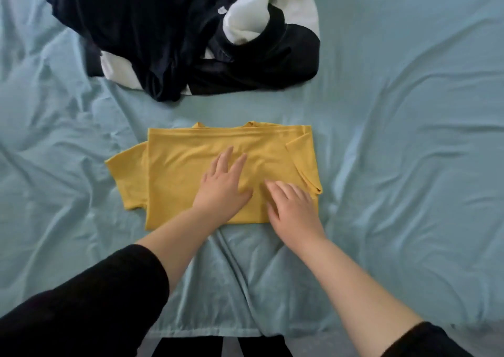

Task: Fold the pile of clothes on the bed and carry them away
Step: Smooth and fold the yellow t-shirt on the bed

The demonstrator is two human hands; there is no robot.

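Blue sheet [395, 138] covers the bed, dark-and-white pile [152, 43] heaped at the far side, yellow shirt [177, 171] part-folded flat nearer the front edge, one sleeve sticking out left, left hand [222, 190] and right hand [293, 209] pressing flat on it, fingers straight, gripping nothing.

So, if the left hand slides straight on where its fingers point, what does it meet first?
Past the yellow shirt it rests on, the left hand would cross a strip of blue sheet, then probably reach the dark clothes of the pile.
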